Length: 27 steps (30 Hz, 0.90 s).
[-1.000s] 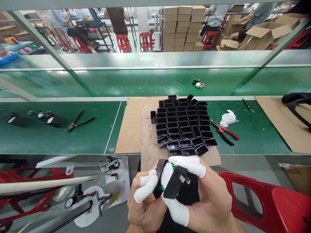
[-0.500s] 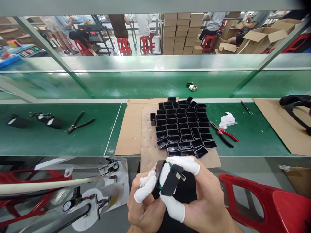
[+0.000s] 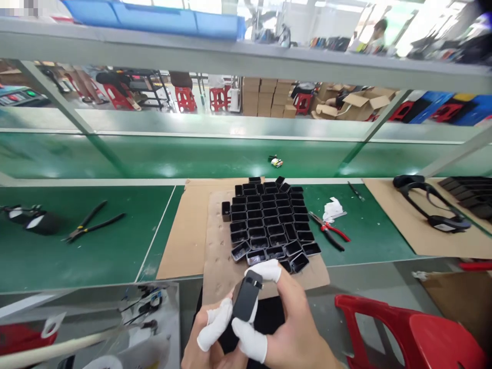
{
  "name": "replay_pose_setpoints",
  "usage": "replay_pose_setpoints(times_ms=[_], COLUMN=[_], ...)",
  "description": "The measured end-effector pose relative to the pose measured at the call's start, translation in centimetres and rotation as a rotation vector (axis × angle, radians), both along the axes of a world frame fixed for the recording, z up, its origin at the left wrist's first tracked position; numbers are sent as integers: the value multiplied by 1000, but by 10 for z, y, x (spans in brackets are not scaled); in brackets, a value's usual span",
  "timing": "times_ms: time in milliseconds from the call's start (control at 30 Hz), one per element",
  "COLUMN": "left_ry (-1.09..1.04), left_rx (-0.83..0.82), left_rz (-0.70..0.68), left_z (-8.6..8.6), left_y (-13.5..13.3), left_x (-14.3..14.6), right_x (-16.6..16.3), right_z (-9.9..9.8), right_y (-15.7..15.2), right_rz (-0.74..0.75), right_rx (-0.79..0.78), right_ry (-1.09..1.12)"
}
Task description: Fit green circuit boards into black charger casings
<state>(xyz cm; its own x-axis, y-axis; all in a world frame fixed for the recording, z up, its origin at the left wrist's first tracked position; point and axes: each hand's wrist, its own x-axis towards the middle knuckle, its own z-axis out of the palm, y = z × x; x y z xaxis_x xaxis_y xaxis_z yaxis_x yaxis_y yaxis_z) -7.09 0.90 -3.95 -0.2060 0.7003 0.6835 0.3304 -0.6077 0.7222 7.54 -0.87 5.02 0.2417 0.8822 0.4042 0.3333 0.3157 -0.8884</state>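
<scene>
A small black plastic casing (image 3: 246,296), smooth and boxy with rounded corners, sits low in the view, just in front of the bench edge. The right hand (image 3: 286,328) pinches it between white rubbery finger cots; the left hand (image 3: 215,333) is closed on its lower side, though blur hides the exact contact. Beyond, open black rectangular shells (image 3: 269,225) crowd a brown cardboard sheet (image 3: 192,230), red-handled pliers (image 3: 330,233) beside them.
</scene>
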Motion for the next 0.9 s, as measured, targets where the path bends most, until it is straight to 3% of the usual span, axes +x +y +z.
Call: replay_pose_setpoints(times_ms=[100, 167, 233, 333, 467, 600, 700, 900], left_ry=[77, 13, -120, -359, -688, -914, -1084, -1431], left_rx=[118, 28, -206, -636, -951, -1088, -1147, -1286], left_rz=[-12, -21, -117, -377, -545, -582, -594, -400], left_z=[-6, -7, -2, 19, 57, 72, 62, 51], left_y=[12, 15, 14, 16, 21, 18, 14, 12], left_x=[-6, -11, -15, -19, -20, -22, -26, -28], right_x=[3, 7, 12, 18, 21, 18, 15, 8], right_z=[-8, -16, -26, -39, -43, -41, -40, -40], right_y=[5, 4, 2, 0, -2, 2, 11, 31], right_rz=[-16, -12, 11, 93, 247, 362, 405, 404], right_rx=[-32, -41, -42, -87, -114, -201, -202, -247], right_ry=[24, 32, 65, 139, 164, 153, 174, 202])
